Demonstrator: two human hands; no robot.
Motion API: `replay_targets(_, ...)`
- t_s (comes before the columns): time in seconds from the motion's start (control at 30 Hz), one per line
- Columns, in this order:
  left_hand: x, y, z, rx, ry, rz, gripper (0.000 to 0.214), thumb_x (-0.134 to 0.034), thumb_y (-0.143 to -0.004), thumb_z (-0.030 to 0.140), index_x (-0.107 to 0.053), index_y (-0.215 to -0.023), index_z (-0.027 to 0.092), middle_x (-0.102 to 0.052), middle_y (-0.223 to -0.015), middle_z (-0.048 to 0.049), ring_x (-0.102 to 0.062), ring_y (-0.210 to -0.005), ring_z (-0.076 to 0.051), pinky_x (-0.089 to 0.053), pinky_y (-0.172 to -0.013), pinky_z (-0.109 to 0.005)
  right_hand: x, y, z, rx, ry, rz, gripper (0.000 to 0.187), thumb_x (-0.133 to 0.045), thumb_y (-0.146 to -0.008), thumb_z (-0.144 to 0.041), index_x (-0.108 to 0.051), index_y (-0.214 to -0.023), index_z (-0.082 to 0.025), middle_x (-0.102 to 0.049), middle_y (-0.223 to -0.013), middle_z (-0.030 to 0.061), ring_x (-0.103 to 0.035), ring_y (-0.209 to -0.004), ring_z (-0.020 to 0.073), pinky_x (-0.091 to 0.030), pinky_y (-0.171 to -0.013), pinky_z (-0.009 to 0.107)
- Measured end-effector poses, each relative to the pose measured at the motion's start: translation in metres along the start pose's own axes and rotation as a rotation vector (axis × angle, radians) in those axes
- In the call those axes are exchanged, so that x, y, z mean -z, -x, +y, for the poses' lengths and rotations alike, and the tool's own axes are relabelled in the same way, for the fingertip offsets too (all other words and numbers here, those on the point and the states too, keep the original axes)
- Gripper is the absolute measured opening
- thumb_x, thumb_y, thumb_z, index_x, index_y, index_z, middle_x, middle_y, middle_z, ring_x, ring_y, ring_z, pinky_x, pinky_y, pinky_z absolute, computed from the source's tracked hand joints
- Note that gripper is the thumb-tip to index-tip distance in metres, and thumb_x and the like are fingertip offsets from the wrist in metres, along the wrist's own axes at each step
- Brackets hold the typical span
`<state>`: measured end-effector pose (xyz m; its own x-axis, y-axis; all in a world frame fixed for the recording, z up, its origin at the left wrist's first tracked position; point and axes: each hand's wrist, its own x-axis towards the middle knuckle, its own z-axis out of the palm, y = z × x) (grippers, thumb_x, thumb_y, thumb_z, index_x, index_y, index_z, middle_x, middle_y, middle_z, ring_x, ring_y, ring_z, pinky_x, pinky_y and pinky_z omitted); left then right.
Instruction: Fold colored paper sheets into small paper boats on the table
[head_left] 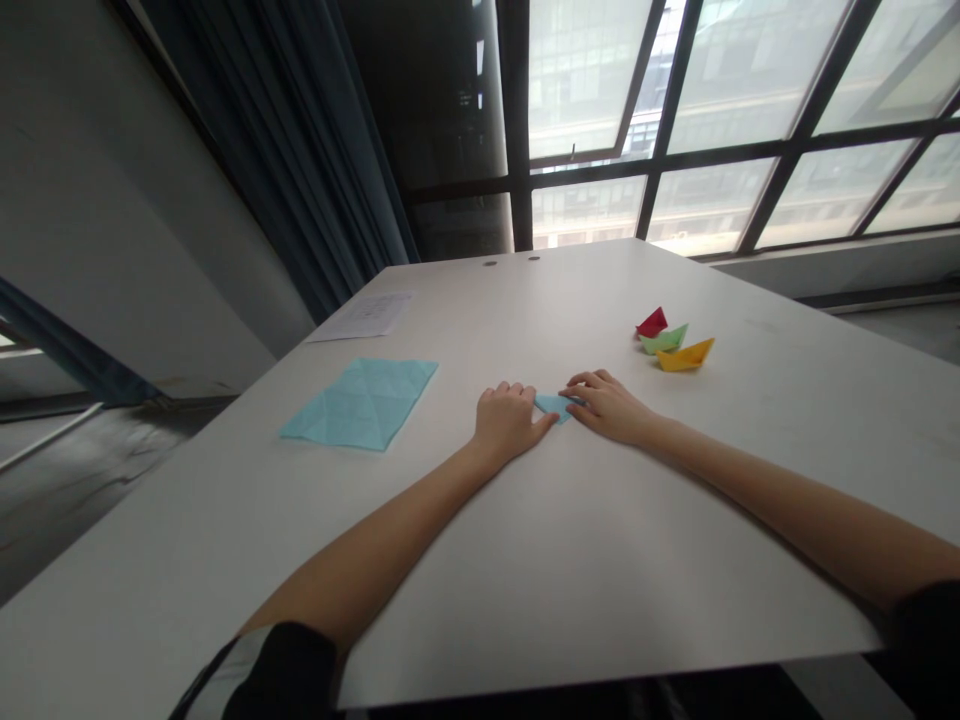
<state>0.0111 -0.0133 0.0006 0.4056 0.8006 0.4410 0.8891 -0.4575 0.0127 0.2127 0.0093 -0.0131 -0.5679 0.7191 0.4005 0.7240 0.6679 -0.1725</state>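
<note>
Dark sleeves (283, 668) were closest. Past them, the left hand (505, 424) and right hand (609, 408) held both ends of a small blue paper (553, 404) on the white surface (562, 560). Matching edges and pressing softly probably kept folds neat.

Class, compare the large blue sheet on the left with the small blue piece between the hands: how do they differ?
The blue sheet is much larger than the blue piece.
The sheet lies spread out, showing creases; the piece looks folded small.
The sheet lies untouched, while the piece has the left hand and right hand at it.
Both are light blue.
</note>
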Motion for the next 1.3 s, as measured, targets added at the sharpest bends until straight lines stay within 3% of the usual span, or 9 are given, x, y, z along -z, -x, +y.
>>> replay_targets(0.1,0.002,-0.001,0.0,0.011,0.053,0.03,0.044,-0.057,-0.074,0.047,-0.052,-0.106,0.017,-0.06,-0.089,-0.0093,-0.052,-0.086,-0.025,-0.04,-0.072,-0.036,0.0,0.0,-0.002,-0.023,-0.062,0.029,0.026,-0.048,-0.082,-0.032,-0.06,-0.101,-0.019,-0.059,-0.104,0.0104,-0.05,-0.096,0.0247,-0.039,-0.083,0.04)
replay_targets(0.27,0.005,0.0,0.002,-0.016,0.151,0.073,0.016,-0.055,-0.077,0.033,-0.057,-0.085,0.02,-0.054,-0.093,-0.0069,-0.051,-0.088,-0.021,-0.043,-0.073,-0.032,0.005,-0.004,-0.01,-0.196,-0.296,0.101,0.016,-0.053,-0.077,-0.031,-0.056,-0.085,-0.018,-0.061,-0.078,0.0038,-0.054,-0.07,0.0165,-0.043,-0.065,0.029)
replay_targets(0.37,0.001,-0.001,0.003,0.005,0.352,0.075,0.011,-0.053,-0.079,0.027,-0.058,-0.084,0.019,-0.053,-0.091,-0.0052,-0.053,-0.08,-0.016,-0.045,-0.071,-0.03,0.007,-0.005,-0.016,-0.227,-0.399,0.142,0.013,-0.055,-0.075,-0.03,-0.054,-0.081,-0.019,-0.059,-0.068,-0.0005,-0.053,-0.059,0.0123,-0.041,-0.057,0.024)
replay_targets(0.5,-0.004,-0.004,0.004,0.026,0.724,0.052,0.012,-0.052,-0.079,0.024,-0.057,-0.087,0.017,-0.056,-0.092,-0.0047,-0.056,-0.073,-0.011,-0.048,-0.063,-0.023,0.007,-0.005,-0.024,-0.144,-0.436,0.219,0.012,-0.056,-0.073,-0.027,-0.054,-0.082,-0.019,-0.062,-0.08,0.0019,-0.054,-0.061,0.0112,-0.043,-0.059,0.024)
replay_targets(0.57,-0.005,-0.006,0.004,0.056,0.853,0.053,0.013,-0.052,-0.079,0.026,-0.055,-0.086,0.016,-0.058,-0.092,-0.005,-0.058,-0.074,-0.012,-0.048,-0.061,-0.022,0.006,-0.005,-0.027,-0.12,-0.464,0.236,0.011,-0.056,-0.073,-0.025,-0.053,-0.082,-0.019,-0.062,-0.093,0.0044,-0.054,-0.061,0.0098,-0.045,-0.06,0.024)
replay_targets(0.63,-0.005,-0.007,0.005,0.076,0.933,0.046,0.013,-0.052,-0.08,0.028,-0.054,-0.085,0.016,-0.06,-0.09,-0.0045,-0.06,-0.075,-0.012,-0.049,-0.064,-0.022,0.006,-0.005,-0.03,-0.136,-0.473,0.223,0.009,-0.056,-0.073,-0.023,-0.054,-0.082,-0.019,-0.062,-0.091,0.0037,-0.054,-0.059,0.0091,-0.045,-0.06,0.024)
replay_targets(0.77,-0.005,-0.006,0.005,0.13,1.004,0.02,0.013,-0.053,-0.081,0.029,-0.051,-0.086,0.017,-0.062,-0.086,-0.0019,-0.064,-0.074,-0.013,-0.049,-0.067,-0.024,0.006,-0.004,-0.033,-0.192,-0.457,0.177,0.014,-0.057,-0.072,-0.022,-0.056,-0.085,-0.02,-0.062,-0.069,-0.0009,-0.055,-0.06,0.0113,-0.044,-0.059,0.024)
replay_targets(0.93,-0.004,-0.005,0.005,0.146,1.025,0.037,0.017,-0.055,-0.079,0.031,-0.049,-0.089,0.019,-0.06,-0.087,-0.0004,-0.065,-0.077,-0.015,-0.049,-0.066,-0.023,0.006,-0.004,-0.033,-0.165,-0.584,0.157,0.017,-0.058,-0.074,-0.029,-0.054,-0.087,-0.02,-0.064,-0.082,0.002,-0.059,-0.073,0.014,-0.048,-0.068,0.028)
replay_targets(1.3,-0.009,-0.006,0.004,0.229,1.174,0.115,0.025,-0.06,-0.075,0.033,-0.047,-0.09,0.018,-0.057,-0.096,-0.0029,-0.064,-0.073,-0.012,-0.051,-0.064,-0.021,0.002,-0.004,-0.03,-0.195,-0.791,0.13,0.026,-0.06,-0.073,-0.03,-0.048,-0.094,-0.021,-0.061,-0.094,0.0049,-0.061,-0.073,0.0143,-0.051,-0.066,0.03)
